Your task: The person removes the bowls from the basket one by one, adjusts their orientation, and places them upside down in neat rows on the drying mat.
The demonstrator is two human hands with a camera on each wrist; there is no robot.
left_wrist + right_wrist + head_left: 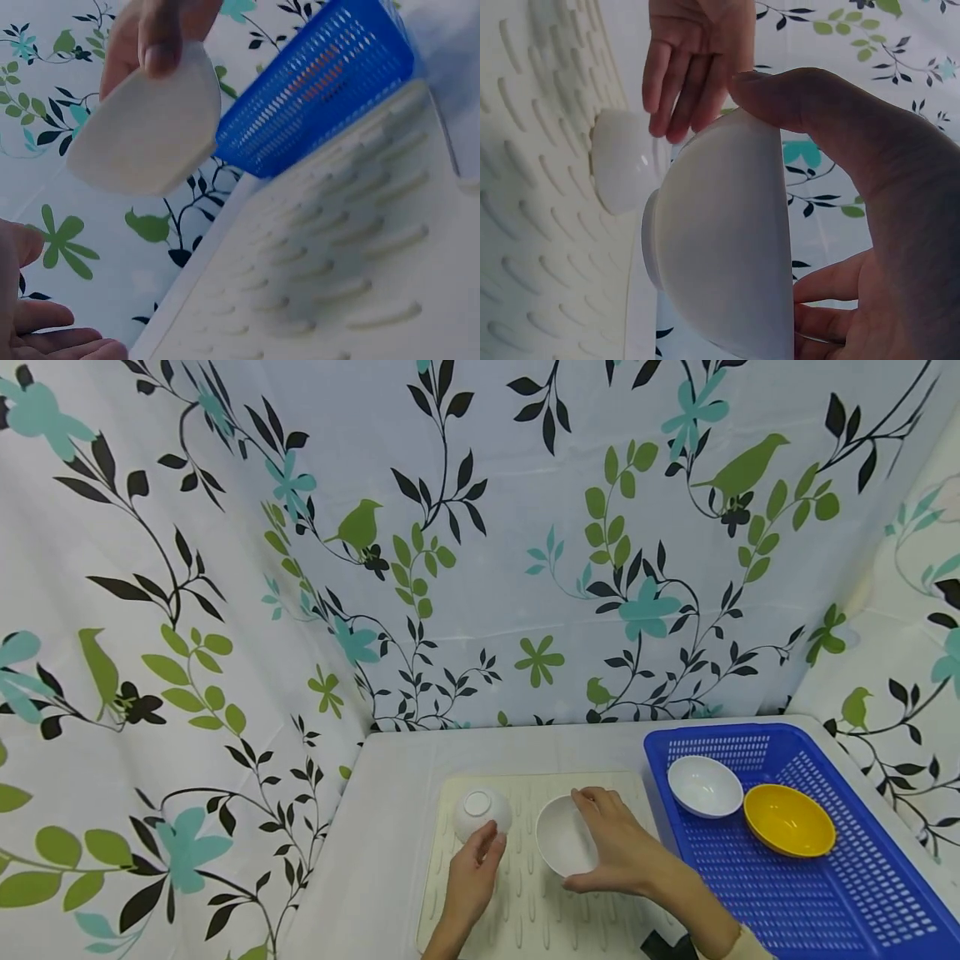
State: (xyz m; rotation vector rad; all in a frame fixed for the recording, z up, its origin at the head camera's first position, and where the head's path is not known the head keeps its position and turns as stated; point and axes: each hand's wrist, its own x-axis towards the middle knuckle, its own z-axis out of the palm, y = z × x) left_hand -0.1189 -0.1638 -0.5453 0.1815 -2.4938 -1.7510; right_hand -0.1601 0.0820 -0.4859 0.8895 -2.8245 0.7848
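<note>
My right hand [626,847] grips a white bowl [558,839] by its rim, thumb and fingers on opposite sides. In the right wrist view this bowl [724,232] is tilted on its side, its foot ring toward the mat; the left wrist view shows it raised above the mat. A second white bowl [480,814] lies upside down on a cream ribbed drying mat [517,910]. My left hand [474,872] is just in front of that bowl; in the right wrist view its fingers [694,82] are extended and hold nothing.
A blue perforated plastic basket [757,902] stands right of the mat. Inside it, toward the back, are a white bowl [705,787] and a yellow bowl [789,820]. A patterned curtain [480,568] hangs behind and beside the white table [390,827].
</note>
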